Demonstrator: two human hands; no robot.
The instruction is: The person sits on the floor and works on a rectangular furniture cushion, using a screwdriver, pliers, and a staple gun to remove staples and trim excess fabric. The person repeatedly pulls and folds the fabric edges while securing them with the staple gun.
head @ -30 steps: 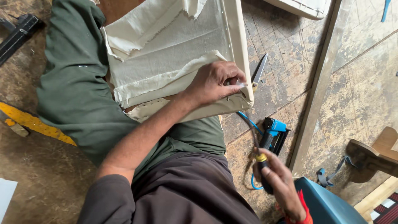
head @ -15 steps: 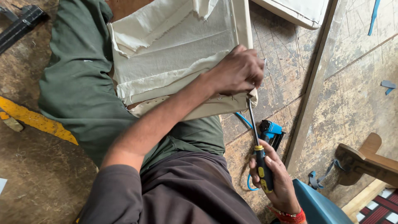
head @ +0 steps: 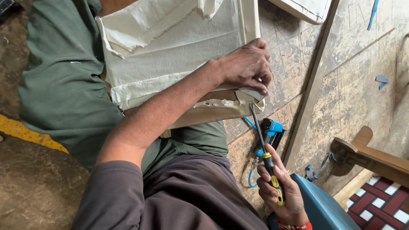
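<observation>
A cream fabric-covered cushion panel (head: 179, 64) lies across the person's lap and the scuffed wooden floor (head: 362, 89), its loose cloth soft and floppy over what looks like a stiff frame, so the firm near-right corner seems the surest place to hold. The left hand (head: 247, 68) is closed over that corner, pinching the folded cloth flat. Near and to the right, the right hand (head: 281, 191) is wrapped tight around a yellow-and-black screwdriver (head: 262, 145) (tip at the stapled edge), a blue staple gun (head: 270, 132) just beyond.
</observation>
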